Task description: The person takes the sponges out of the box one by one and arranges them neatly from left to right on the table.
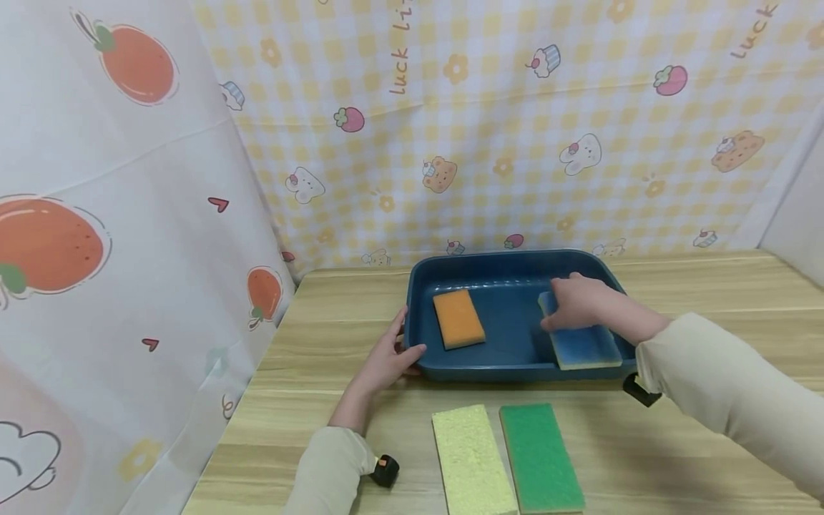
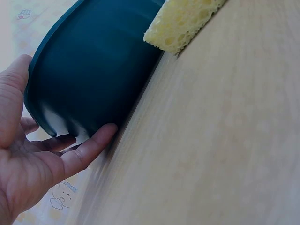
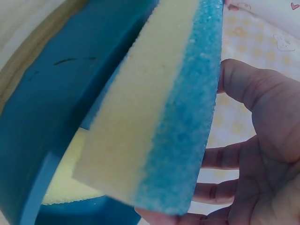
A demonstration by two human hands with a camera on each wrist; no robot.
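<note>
My right hand point(image 1: 579, 304) holds a blue sponge point(image 1: 586, 348) at the right end of a dark blue tray point(image 1: 515, 373). In the right wrist view, the sponge point(image 3: 178, 126) shows a blue layer over cream foam, tilted above the tray wall. My left hand point(image 1: 386, 357) rests against the tray's front left corner, thumb at the front and fingers along the left side. The left wrist view shows its fingers point(image 2: 89, 150) spread and fairly straight on the outer wall. An orange sponge point(image 1: 459, 318) lies flat inside the tray's left half.
A yellow sponge point(image 1: 474, 458) and a green sponge point(image 1: 542, 458) lie side by side on the wooden table point(image 1: 335, 315), in front of the tray. A pale yellow piece point(image 3: 70, 176) shows inside the tray. Printed cloth point(image 1: 489, 129) hangs behind and at left.
</note>
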